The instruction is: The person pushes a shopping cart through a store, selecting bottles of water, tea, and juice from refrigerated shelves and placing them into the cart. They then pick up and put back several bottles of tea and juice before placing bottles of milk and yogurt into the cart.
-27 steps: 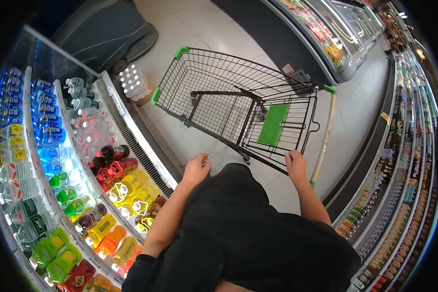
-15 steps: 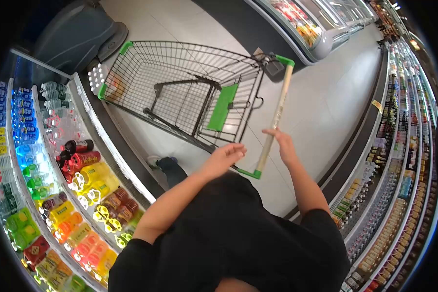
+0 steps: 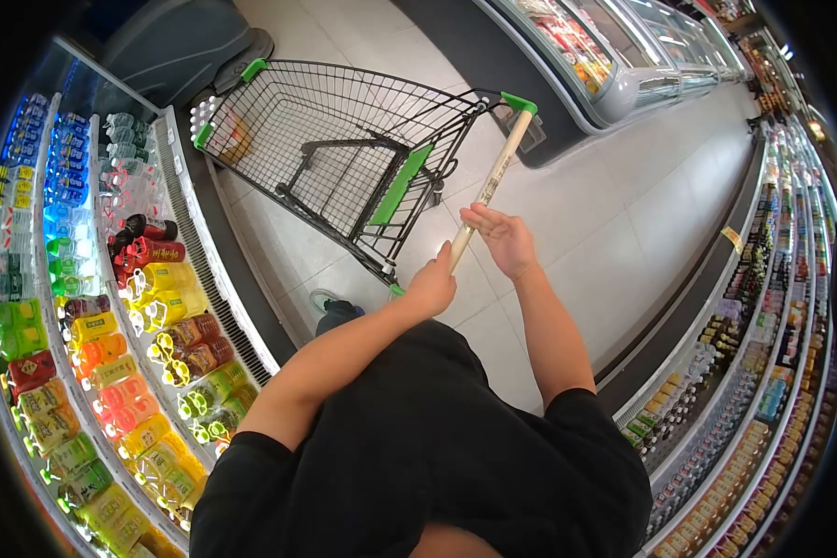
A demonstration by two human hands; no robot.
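A wire shopping cart (image 3: 344,139) with green corners stands ahead of me, its pale handle bar (image 3: 498,171) slanting toward my body. My left hand (image 3: 431,285) is wrapped round the near end of the bar. Farther up the bar, my right hand (image 3: 500,238) touches it with the fingers stretched out and the palm partly showing. A green flap (image 3: 401,185) hangs inside the cart at the handle side. Something orange and yellow shows at the cart's far left end, too blurred to name.
Shelves of colourful drink bottles (image 3: 163,279) line the left. More stocked shelves (image 3: 763,344) curve along the right. A glass-topped freezer (image 3: 623,88) stands at the upper right, and a dark grey machine (image 3: 172,46) at the upper left. A shoe (image 3: 323,299) shows below the cart.
My left hand has moved onto the handle bar and closed round it. My right hand has shifted left with the bar, its fingers stretched. The cart has turned slightly, its handle nearer my left hand.
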